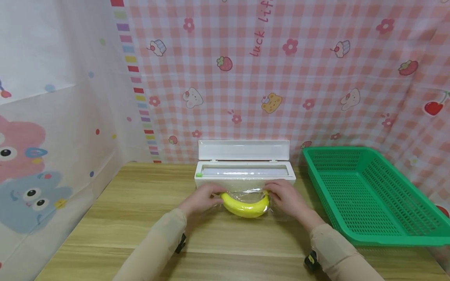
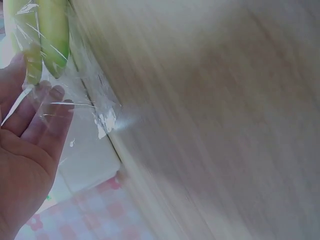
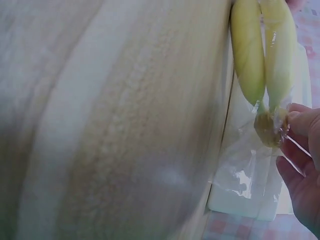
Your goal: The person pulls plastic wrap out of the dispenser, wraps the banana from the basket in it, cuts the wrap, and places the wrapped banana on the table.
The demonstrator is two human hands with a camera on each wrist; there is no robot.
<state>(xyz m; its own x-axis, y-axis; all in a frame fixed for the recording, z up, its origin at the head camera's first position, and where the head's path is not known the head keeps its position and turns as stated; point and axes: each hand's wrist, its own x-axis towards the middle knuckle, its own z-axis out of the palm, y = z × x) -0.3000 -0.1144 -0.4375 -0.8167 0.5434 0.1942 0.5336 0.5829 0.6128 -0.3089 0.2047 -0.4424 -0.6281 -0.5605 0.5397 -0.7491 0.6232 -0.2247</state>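
A pair of yellow bananas [image 1: 246, 207], joined at the stem, is covered with clear plastic wrap [image 2: 102, 112] in front of the white wrap dispenser [image 1: 246, 183]. At the tip end, my left hand [image 1: 207, 199] holds the bananas between thumb and fingers, through the film. My right hand [image 1: 285, 197] pinches the brown stem [image 3: 270, 129] and the wrap around it. Loose film sticks out past both ends. The dispenser's lid [image 1: 244, 150] stands raised, and a roll of film [image 1: 246, 172] shows inside.
A green plastic basket [image 1: 362, 187] stands to the right on the wooden table [image 1: 116, 218]. A small green piece [image 1: 199, 175] sits at the dispenser's left end. Behind the table hangs a pink checked cloth [image 1: 246, 86], with a pale printed cloth [image 1: 70, 117] on the left.
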